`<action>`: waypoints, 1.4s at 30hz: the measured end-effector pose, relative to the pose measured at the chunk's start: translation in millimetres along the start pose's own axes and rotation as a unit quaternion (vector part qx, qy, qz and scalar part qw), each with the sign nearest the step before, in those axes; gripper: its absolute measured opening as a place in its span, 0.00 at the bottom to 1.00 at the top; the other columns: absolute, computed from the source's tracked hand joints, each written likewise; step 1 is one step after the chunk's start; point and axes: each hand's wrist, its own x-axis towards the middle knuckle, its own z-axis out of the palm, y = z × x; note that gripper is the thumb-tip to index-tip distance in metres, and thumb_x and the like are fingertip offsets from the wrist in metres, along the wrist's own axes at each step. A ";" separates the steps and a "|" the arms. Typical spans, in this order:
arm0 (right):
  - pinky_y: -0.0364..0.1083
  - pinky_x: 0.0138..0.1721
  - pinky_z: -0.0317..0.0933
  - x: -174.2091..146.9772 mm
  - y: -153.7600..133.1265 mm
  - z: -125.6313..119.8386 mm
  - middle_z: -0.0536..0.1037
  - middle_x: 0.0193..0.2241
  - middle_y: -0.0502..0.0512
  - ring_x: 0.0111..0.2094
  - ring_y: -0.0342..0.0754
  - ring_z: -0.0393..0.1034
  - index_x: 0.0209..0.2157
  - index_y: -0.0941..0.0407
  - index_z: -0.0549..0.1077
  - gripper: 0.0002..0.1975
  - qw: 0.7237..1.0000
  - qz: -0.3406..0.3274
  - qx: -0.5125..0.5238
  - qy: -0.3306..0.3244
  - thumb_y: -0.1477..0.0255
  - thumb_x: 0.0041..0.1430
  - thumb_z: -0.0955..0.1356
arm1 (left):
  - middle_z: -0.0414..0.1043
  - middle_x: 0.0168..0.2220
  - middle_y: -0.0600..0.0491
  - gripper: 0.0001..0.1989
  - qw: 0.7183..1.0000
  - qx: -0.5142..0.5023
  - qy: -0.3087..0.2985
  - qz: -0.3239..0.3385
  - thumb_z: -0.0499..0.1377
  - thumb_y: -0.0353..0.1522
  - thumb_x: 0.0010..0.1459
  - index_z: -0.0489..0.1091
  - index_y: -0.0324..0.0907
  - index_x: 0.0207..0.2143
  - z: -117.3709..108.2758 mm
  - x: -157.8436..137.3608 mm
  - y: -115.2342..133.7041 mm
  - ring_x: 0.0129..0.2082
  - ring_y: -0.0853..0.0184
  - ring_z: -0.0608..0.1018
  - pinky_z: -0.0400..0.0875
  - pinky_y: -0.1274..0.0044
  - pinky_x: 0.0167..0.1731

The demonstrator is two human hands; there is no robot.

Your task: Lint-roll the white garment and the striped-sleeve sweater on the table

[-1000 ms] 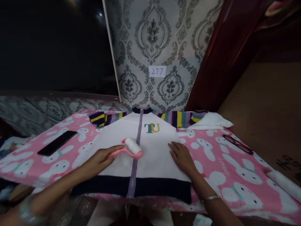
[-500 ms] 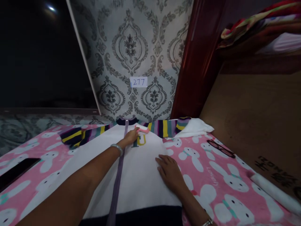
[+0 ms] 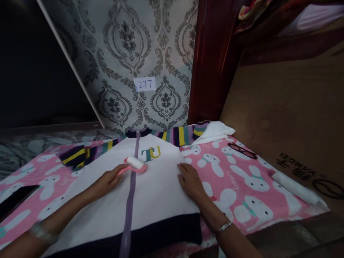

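1. Gripping the pink handle of a lint roller (image 3: 135, 163), the left hand (image 3: 111, 178) is reaching in from the lower left of the frame, its fingers closing around the grip.
2. The roller's white cylinder is sitting left of the frame's centre, over the purple zipper (image 3: 131, 195) and just below the green-and-yellow letters (image 3: 151, 153); cannot tell whether it is touching the fabric.
3. The right hand (image 3: 189, 179) is resting, palm down, on the right edge of the white jacket (image 3: 156, 193), right of centre; its fingers are extending loosely over the fabric.
4. The jacket is lying front up across the lower middle, its striped sleeves spreading left and right, its dark collar pointing toward the wall.
5. A pink bunny-print cloth (image 3: 223, 175) is showing beneath it on both sides.
6. A dark phone (image 3: 18, 199) is lying at the lower left; dark-framed glasses (image 3: 242, 151) and a white roll (image 3: 298, 188) are lying to the right.
7. A white cloth (image 3: 215, 132) is bunching beside the right-hand sleeve, near a cardboard panel (image 3: 268, 118).
8. A paper label (image 3: 145, 84) reading 277 is hanging on the patterned wall, upper middle.
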 end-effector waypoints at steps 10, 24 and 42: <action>0.56 0.54 0.64 4.7 11.2 6.9 0.78 0.48 0.62 0.51 0.56 0.68 0.51 0.60 0.76 0.22 0.991 0.002 0.075 0.112 0.81 0.57 0.61 | 0.72 0.59 0.55 0.24 0.999 -0.024 -0.023 0.017 0.48 0.44 0.66 0.65 0.52 0.61 -0.7 -36.3 25.4 0.52 0.60 0.78 0.72 0.74 0.51; 0.52 0.52 0.63 9.2 18.9 5.4 0.77 0.47 0.64 0.49 0.56 0.68 0.50 0.62 0.76 0.22 0.988 0.083 0.029 0.123 0.83 0.56 0.61 | 0.71 0.58 0.48 0.24 0.991 -0.069 0.023 0.113 0.47 0.37 0.66 0.63 0.41 0.61 66.6 149.1 90.7 0.55 0.57 0.75 0.69 0.67 0.55; 0.53 0.48 0.65 13.2 24.9 5.5 0.78 0.46 0.64 0.46 0.55 0.72 0.52 0.60 0.72 0.21 0.949 0.134 0.188 0.215 0.71 0.61 0.60 | 0.64 0.64 0.59 0.23 0.986 -0.056 -0.129 0.092 0.47 0.41 0.67 0.60 0.59 0.63 26.7 -11.6 68.1 0.59 0.62 0.72 0.67 0.71 0.58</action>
